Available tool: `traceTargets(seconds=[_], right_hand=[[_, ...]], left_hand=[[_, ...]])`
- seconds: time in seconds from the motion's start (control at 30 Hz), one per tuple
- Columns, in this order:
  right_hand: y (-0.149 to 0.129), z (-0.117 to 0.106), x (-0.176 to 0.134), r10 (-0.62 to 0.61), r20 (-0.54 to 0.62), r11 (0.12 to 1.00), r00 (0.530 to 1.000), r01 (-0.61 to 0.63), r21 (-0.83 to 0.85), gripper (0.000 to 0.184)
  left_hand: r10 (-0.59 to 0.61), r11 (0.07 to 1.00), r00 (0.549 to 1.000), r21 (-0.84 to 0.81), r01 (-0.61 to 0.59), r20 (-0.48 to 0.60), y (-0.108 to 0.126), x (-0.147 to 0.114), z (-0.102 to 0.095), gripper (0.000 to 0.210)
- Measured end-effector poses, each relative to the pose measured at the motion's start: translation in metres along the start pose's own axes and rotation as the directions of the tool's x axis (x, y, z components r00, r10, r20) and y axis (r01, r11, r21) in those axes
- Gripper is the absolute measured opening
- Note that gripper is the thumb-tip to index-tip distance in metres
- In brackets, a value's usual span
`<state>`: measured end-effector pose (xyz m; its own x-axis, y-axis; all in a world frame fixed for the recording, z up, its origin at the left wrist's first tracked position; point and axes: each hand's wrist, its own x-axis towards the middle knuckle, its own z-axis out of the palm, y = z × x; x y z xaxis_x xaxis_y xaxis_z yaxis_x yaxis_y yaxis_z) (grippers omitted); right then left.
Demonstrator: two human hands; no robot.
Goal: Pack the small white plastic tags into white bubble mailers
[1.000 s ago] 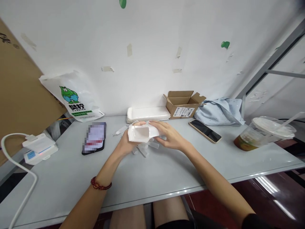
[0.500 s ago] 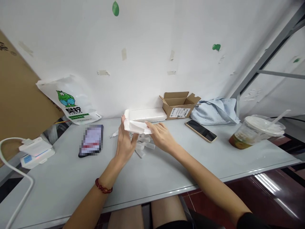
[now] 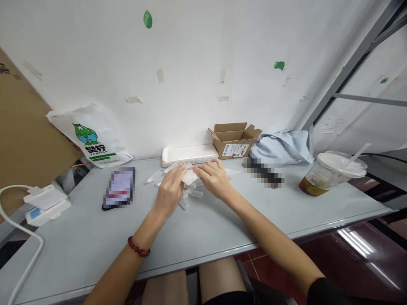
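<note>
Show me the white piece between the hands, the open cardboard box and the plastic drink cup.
White piece (image 3: 190,178): head view, its exposed face.
Open cardboard box (image 3: 235,150): head view, label on front wall.
Plastic drink cup (image 3: 324,174): head view, clear side wall.

A white wall fills the upper part of the frame, dotted with torn strips of beige tape and small green patches, while a brown cardboard panel leans in at the left edge. A grey metal frame slants across the upper right. Below, a smooth grey table spans the picture, and at lower right the dark red tiled floor mirrors bright streaks of light.
</note>
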<state>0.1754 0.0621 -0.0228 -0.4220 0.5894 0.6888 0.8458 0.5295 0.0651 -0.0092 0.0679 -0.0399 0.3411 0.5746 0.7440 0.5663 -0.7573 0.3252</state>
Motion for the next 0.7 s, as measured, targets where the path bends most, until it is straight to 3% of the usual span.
traceTargets(seconds=[0.07,0.13,0.23,0.33,0.47,0.7], right_hand=[[0.005,-0.003,0.002,0.032,-0.066,0.999,0.997,-0.033,-0.002,0.025],[0.013,-0.007,0.004,0.102,-0.113,0.994,0.988,-0.105,-0.018,0.023],[0.029,-0.012,0.004,0.221,-0.129,0.971,0.967,-0.23,-0.06,0.026],[0.048,-0.009,0.003,0.288,-0.066,0.953,0.955,-0.293,-0.077,0.027],[0.066,0.002,-0.002,0.343,0.045,0.937,0.938,-0.339,-0.079,0.022],[0.076,0.019,-0.009,0.391,0.165,0.92,0.906,-0.377,-0.11,0.019]], left_hand=[[-0.124,0.992,0.992,-0.034,0.125,0.015,0.006,0.006,0.0,0.029],[-0.289,0.955,0.956,-0.044,0.292,0.05,0.016,0.018,0.002,0.025],[-0.456,0.874,0.866,-0.079,0.479,0.207,0.03,0.04,0.008,0.033],[-0.502,0.814,0.759,-0.072,0.577,0.414,0.036,0.059,0.022,0.036],[-0.605,0.754,0.664,0.047,0.656,0.44,0.033,0.067,0.05,0.024],[-0.661,0.738,0.616,0.226,0.636,0.428,0.028,0.063,0.076,0.017]])
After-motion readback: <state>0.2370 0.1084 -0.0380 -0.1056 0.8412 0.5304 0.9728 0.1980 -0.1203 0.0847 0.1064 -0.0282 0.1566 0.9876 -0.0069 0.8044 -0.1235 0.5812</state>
